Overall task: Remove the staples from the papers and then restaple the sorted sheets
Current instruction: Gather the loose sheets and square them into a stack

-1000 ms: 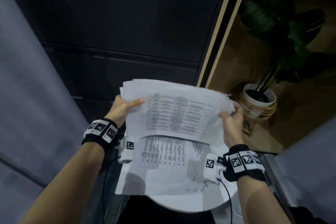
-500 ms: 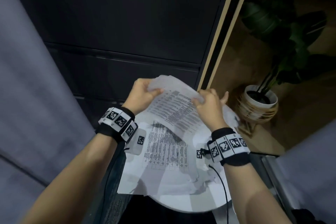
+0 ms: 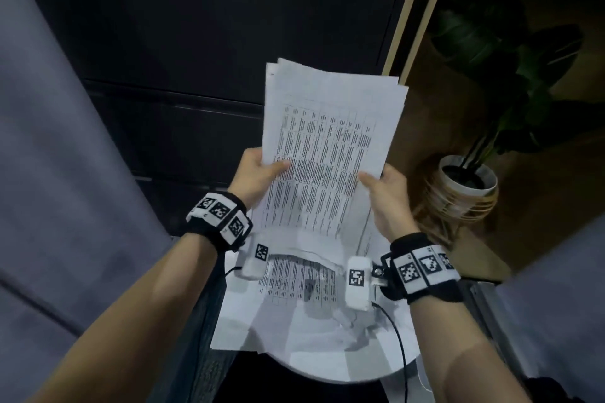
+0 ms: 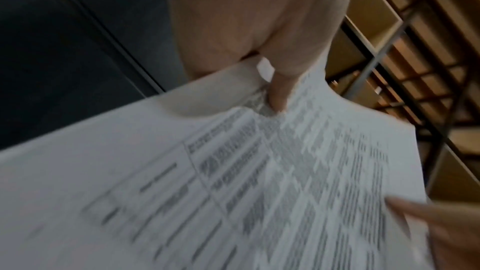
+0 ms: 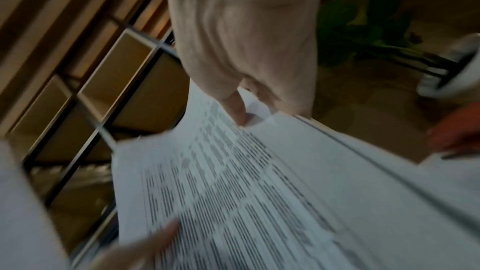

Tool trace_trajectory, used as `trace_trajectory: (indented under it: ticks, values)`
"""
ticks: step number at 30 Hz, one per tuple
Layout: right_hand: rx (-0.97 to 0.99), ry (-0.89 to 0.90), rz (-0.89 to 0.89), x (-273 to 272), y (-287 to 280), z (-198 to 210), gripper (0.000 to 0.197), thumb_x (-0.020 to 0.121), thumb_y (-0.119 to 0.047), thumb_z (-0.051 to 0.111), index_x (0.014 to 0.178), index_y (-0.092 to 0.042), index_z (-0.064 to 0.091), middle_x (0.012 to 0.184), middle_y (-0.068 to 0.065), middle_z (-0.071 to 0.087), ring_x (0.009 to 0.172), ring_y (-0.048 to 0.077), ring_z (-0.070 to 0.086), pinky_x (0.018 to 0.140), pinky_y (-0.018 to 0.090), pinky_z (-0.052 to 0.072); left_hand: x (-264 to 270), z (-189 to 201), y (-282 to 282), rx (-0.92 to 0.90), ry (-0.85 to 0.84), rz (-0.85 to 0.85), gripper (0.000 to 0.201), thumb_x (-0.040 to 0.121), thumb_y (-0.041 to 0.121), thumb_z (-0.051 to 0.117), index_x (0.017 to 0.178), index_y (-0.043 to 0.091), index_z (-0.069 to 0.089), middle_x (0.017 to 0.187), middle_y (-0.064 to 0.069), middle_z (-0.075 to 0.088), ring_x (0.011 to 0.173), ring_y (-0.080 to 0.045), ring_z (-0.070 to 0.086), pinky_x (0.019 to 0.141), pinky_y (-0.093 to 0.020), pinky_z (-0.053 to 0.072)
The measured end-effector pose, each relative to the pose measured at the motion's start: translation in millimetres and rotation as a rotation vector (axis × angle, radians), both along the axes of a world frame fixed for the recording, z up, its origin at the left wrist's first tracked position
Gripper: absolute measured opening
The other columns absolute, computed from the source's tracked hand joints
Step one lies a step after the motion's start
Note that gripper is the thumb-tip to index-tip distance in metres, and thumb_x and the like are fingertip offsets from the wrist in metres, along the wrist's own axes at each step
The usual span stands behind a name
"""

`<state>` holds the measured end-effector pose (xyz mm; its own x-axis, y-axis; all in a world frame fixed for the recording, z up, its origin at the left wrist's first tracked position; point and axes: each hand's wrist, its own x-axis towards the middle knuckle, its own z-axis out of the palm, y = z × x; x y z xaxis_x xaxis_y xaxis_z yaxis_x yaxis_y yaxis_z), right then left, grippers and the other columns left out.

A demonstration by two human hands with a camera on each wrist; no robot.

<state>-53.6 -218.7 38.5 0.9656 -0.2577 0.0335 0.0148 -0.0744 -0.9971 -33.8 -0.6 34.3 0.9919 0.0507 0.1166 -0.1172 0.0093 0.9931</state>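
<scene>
Dark cabinet fronts (image 3: 209, 42) behind. Stack of sheets (image 3: 330, 140) upright between left hand (image 3: 253, 173) and right hand (image 3: 388, 196), thumbs clamped on its side edges. Visible only from head view: more papers (image 3: 294, 304) below.

Thin matt white paper, printed with grey tables, in the stack of sheets (image 3: 330, 140); more of the same, crumpled at one edge, in the loose sheets (image 3: 294, 311) below. Smooth white top on the round table (image 3: 343, 370). Matt dark panels on the cabinet (image 3: 209, 42), edged in pale wood. Glossy white pot (image 3: 468, 180) in a woven, straw-coloured basket (image 3: 458, 206). Black cloth wristbands (image 3: 217, 216) with matt printed tags.
</scene>
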Motion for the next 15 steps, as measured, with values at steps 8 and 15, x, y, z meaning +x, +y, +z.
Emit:
trace_trajectory:
  ticks: [8, 15]
  values:
    - [-0.122, -0.141, -0.030, -24, 21, 10, 0.072, 0.101, -0.021, 0.051, 0.155, -0.008, 0.006, 0.159, 0.002, 0.022, 0.144, 0.011, 0.024, 0.120, 0.030, 0.017, -18, 20, -13, -0.140, -0.149, 0.158, 0.020, 0.086, 0.002, 0.068, 0.092, 0.019, 0.062, 0.087, 0.010, 0.068, 0.078, 0.005, 0.068, 0.070, -0.015, 0.054]
    - [-0.160, 0.035, 0.078, -28, 22, -20, 0.070, 0.101, -0.010, 0.046, 0.155, -0.012, 0.002, 0.155, 0.001, 0.028, 0.143, 0.016, 0.027, 0.114, 0.027, 0.019, -7, -26, 6, -0.075, 0.119, 0.028, 0.108, 0.047, 0.061, 0.088, 0.131, 0.006, 0.049, 0.121, -0.007, 0.065, 0.111, -0.019, 0.064, 0.100, -0.045, 0.050]
